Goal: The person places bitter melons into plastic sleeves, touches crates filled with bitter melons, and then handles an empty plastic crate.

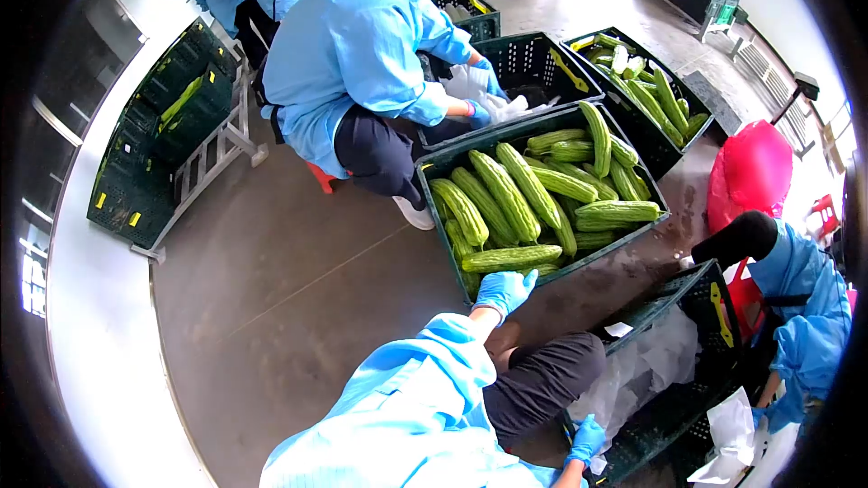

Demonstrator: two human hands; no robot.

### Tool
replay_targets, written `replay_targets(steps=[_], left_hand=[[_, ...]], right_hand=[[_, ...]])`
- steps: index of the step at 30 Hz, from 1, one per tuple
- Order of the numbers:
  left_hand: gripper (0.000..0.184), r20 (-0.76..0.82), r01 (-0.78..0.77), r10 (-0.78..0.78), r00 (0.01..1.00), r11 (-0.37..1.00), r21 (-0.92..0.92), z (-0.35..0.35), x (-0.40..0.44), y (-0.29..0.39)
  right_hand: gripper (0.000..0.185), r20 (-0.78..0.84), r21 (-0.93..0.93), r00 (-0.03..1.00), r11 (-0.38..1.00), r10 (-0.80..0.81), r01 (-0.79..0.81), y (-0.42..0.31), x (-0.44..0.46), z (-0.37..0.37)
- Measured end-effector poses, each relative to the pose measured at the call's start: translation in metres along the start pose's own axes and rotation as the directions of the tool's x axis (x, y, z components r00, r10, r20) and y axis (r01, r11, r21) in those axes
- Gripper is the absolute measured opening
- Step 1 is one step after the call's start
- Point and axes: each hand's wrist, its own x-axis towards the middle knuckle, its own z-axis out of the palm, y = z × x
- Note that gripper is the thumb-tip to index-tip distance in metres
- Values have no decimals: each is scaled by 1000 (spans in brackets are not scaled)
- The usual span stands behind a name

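Long, ridged green bitter melons (504, 196) fill a dark green crate (445, 244) in front of me. My left hand (504, 295), in a blue glove, is closed at this crate's near rim, thumb raised, close to a melon lying crosswise. Its fingertips are partly hidden. Lower right, my right hand (588, 439), also gloved, is at the near edge of a second dark crate (669, 425) lined with thin white sheets (646, 366). Its fingers look curled; a bit of white shows under them, but what they grip is unclear.
A co-worker (348, 63) sits across, hands on white wrapping in another crate (540, 50). More melons lie in a crate (665, 158) beyond. Another person (814, 307) is at right, near a pink bag (749, 172). Stacked crates (149, 140) stand left on a rack.
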Motion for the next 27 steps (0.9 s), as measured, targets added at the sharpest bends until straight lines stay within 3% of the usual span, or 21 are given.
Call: replay_targets(steps=[9, 17, 25, 27], left_hand=[[69, 11, 1, -2, 1000, 1000, 22, -2, -2, 2], [65, 29, -40, 39, 999, 999, 27, -8, -4, 3], [70, 79, 40, -36, 996, 998, -52, 9, 9, -9], [71, 87, -23, 23, 996, 1000, -8, 7, 7, -10]], right_hand=[[48, 50, 74, 997, 996, 55, -58, -17, -6, -13], [51, 38, -14, 999, 999, 36, -35, -11, -3, -8], [51, 72, -64, 997, 998, 3, 2, -30, -8, -23], [51, 92, -92, 996, 995, -14, 23, -24, -6, -18]])
